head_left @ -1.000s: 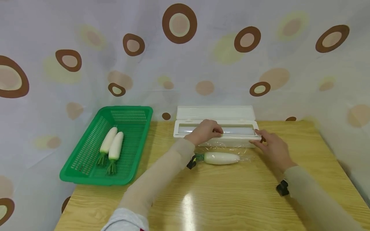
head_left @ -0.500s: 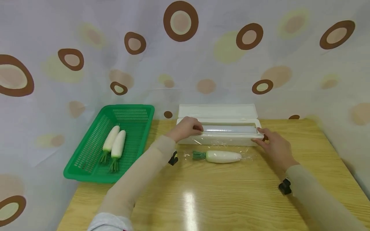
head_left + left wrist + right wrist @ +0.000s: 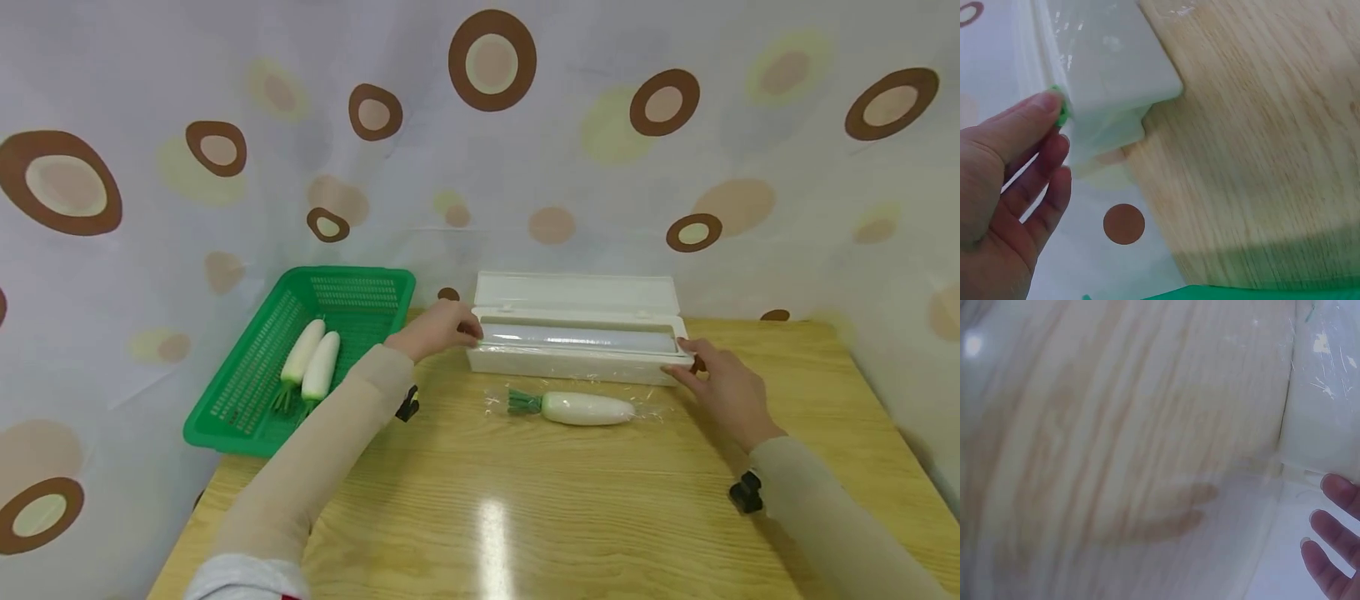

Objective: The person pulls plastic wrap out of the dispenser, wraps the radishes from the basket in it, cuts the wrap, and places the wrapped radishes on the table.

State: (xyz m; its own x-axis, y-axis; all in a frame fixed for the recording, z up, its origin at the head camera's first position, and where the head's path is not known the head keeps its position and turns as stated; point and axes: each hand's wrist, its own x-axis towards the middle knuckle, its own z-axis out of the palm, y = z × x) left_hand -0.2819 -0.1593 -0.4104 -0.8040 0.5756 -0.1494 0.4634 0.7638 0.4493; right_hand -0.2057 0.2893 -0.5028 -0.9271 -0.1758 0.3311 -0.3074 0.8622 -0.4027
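Observation:
A white cling film dispenser (image 3: 577,367) stands at the back of the table, lid raised, with a roll of cling film (image 3: 577,337) inside. At its left end my left hand (image 3: 438,328) pinches a small green slide cutter (image 3: 1062,107) on the front rim. My right hand (image 3: 723,390) holds the dispenser's right end, thumb on the front face and a finger at the top corner. Clear film hangs over the dispenser's front. Before it lies a white radish (image 3: 587,408) with trimmed green stems, in clear film that reaches past both ends.
A green plastic basket (image 3: 401,302) stands on the left with two white radishes (image 3: 321,367) in it, partly hidden by my left forearm. A patterned cloth (image 3: 555,150) hangs right behind the wooden table (image 3: 600,500).
My left hand has slid left along the dispenser's front rim, from near its middle to its left end. My right hand has kept its hold. The head view has shifted slightly.

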